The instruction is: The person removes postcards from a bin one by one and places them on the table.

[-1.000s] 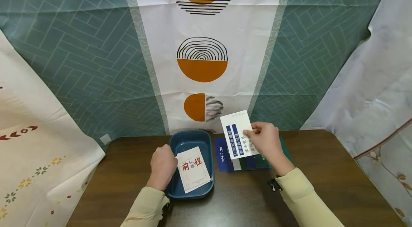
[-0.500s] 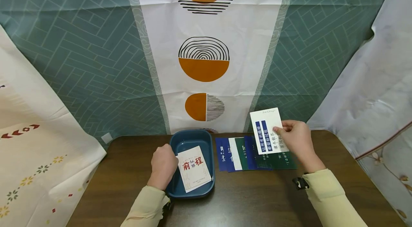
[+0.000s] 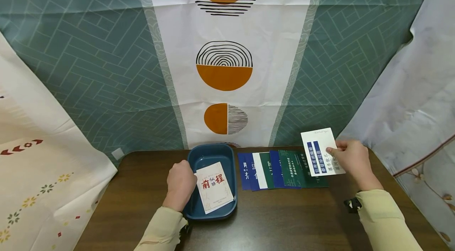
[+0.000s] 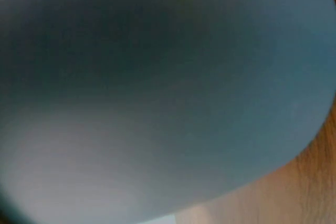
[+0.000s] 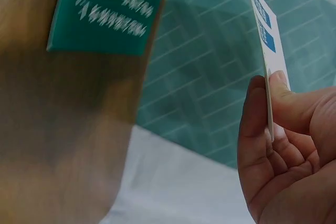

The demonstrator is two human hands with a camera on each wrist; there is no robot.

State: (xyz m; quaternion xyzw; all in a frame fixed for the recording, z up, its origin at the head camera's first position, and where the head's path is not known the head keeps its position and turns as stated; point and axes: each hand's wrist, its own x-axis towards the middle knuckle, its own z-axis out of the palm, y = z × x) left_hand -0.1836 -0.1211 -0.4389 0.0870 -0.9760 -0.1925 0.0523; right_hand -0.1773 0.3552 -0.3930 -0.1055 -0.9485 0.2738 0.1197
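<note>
On the brown bench (image 3: 284, 215) stands a blue tray (image 3: 207, 156). Right of it lies an overlapping row of cards (image 3: 276, 170). The left hand (image 3: 180, 182) is curled at the tray's left rim; its fingertips are hidden, so I cannot tell what it grips. Above the row's right end, the right hand (image 3: 353, 162) pinches a white card (image 3: 319, 152) by one edge. Lowering it level and square, fingertips clear, should avoid nudging the row.
</note>
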